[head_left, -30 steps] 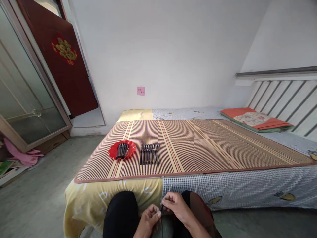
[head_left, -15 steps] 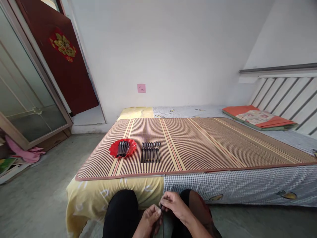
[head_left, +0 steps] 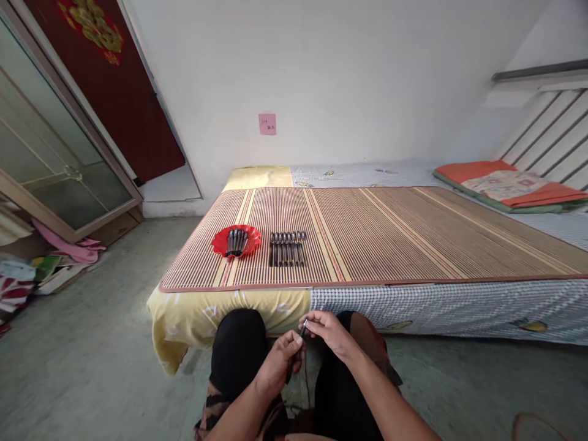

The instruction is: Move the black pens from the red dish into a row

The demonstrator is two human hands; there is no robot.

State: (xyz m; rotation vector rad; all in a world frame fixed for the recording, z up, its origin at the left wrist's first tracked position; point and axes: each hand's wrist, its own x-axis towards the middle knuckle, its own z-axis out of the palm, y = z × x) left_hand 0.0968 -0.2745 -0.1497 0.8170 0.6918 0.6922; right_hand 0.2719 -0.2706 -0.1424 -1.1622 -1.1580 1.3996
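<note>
— What have the hands got?

— One slim dark pen [head_left: 302,332], held low over the lap, between the knees [head_left: 239,343]. The left hand [head_left: 281,360] is curled around its lower part; the right hand [head_left: 328,329] pinches its upper end with thumb and fingertips. Both are closed on it. Whether a cap is on or off is too small to tell.

— And around them?

— Just ahead is the edge of a bed, with a yellow sheet [head_left: 239,309] hanging down and a striped mat [head_left: 390,233] spread on top. On the mat, near the front edge, a row of pens [head_left: 287,248] lies side by side, about eight of them, tidy and parallel. Just to its left stands a red dish [head_left: 218,244] with several more pens heaped in it.

— So how far along does it look?

— Going by how things lie, I'd say past the middle: the row is the bigger share, a handful sits in the dish, and one is in hand.
</note>
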